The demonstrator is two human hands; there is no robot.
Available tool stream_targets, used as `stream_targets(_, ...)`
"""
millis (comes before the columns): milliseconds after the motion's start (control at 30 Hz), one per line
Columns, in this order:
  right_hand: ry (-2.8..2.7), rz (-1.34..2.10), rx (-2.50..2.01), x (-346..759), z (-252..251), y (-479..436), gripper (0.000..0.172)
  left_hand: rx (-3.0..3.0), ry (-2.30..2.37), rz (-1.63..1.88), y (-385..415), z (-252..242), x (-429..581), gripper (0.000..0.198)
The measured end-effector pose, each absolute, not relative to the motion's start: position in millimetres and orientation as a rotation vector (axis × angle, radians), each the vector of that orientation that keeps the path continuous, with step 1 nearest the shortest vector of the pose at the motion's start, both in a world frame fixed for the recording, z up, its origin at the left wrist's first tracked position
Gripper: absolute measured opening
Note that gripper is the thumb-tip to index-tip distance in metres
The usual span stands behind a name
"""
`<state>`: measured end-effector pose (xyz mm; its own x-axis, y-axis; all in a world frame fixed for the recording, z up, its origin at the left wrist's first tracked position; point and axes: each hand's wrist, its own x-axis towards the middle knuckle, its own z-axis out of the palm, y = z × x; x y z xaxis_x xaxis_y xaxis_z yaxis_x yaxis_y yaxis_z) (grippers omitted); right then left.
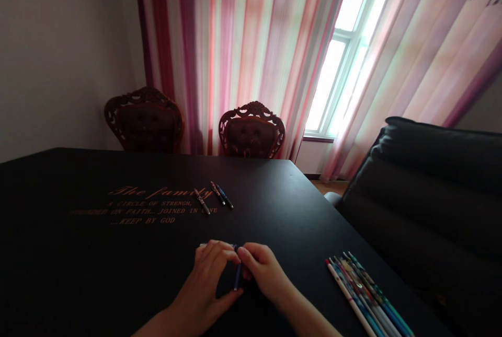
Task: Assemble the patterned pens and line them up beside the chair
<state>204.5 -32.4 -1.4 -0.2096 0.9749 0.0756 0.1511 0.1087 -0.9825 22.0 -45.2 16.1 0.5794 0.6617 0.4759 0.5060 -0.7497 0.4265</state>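
Both my hands meet low in the middle of a black table (98, 253). My left hand (206, 285) and my right hand (262, 271) pinch a blue pen (237, 277) between their fingertips, fingers closed on it. A pale part, perhaps a cap, shows at the left fingertips. Three pens (214, 197) lie farther away on the table, past my hands. A row of several patterned pens (364, 292) lies to the right of my right wrist.
The tabletop carries orange lettering (149, 206). Two carved wooden chairs (251, 130) stand behind the table before striped pink curtains. A dark padded chair (427, 196) is close at the right. A bright window (341, 55) is at the back.
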Motion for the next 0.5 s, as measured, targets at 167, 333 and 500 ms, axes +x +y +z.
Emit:
stream_targets(167,-1.588,1.032,-1.255,202.5,-0.4,-33.5,0.047,2.581,0.977,0.877,-43.8,22.9,26.7,0.026)
stream_targets(333,-1.603,0.948,-1.296,200.4,0.7,-34.0,0.048,2.580,0.997,0.807,-42.5,31.6,29.6,0.020)
stream_targets(500,-1.589,0.887,-1.311,202.2,1.1,-33.4,0.049,2.557,0.998,0.740,-43.0,38.3,29.3,0.022)
